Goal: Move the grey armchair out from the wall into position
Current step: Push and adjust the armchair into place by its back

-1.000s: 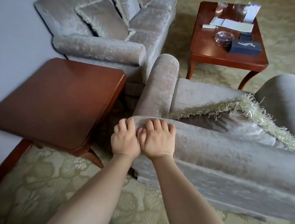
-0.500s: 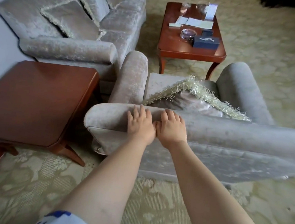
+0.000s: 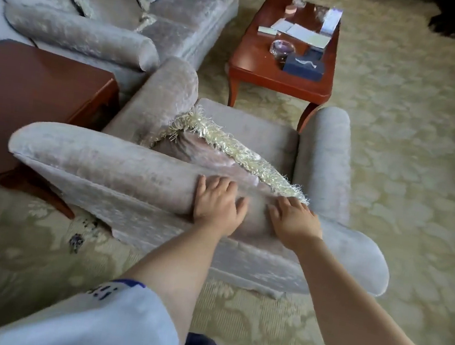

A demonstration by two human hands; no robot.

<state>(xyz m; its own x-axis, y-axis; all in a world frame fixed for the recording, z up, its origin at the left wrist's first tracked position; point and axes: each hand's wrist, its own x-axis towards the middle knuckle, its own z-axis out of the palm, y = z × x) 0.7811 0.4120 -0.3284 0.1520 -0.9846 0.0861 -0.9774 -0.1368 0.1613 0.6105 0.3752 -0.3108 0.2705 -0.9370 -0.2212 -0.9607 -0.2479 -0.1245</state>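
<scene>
armchair (image 3: 253, 135): sitting on the carpet (image 3: 399, 113), its rolled back top lying right under both sets of fingers
left hand (image 3: 217, 202): fingers (image 3: 213, 182) lying flat and unclenched on that roll, not gripping
right hand (image 3: 295, 220): same deal, fingers (image 3: 288, 202) resting spread, tips touching the fringed cushion (image 3: 223, 149)
counter (image 3: 29, 96): sitting off left of the fingers, beside the sofa (image 3: 125, 16)

Grey armchair (image 3: 123, 168) showing crushed-velvet sheen; cushion (image 3: 222, 154) wearing cream fringe; carpet (image 3: 410, 143) showing pale green floral damask; tables (image 3: 29, 96) glowing reddish-brown.
</scene>
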